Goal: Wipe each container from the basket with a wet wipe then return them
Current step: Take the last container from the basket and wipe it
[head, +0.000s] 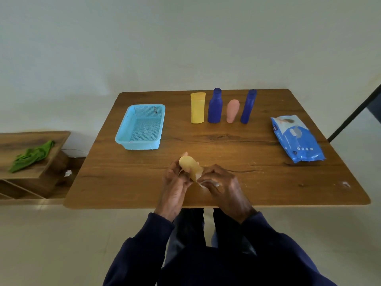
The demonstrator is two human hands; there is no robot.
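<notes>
My left hand (174,181) grips a small pale yellow container (189,165) above the near middle of the wooden table (257,182). My right hand (221,184) pinches a white wet wipe (203,182) against the container's lower end. A light blue perforated basket (142,127) sits at the left of the table with nothing in it. At the back stand a yellow tube (197,107), a dark blue bottle (215,106), a pink container (233,110) and a second, slimmer blue bottle (248,106), all upright in a row.
A blue pack of wet wipes (298,139) lies at the table's right side. A low wooden shelf (31,162) to the left holds a crumpled green cloth (33,153). A dark bar (354,112) slants past the table's far right corner.
</notes>
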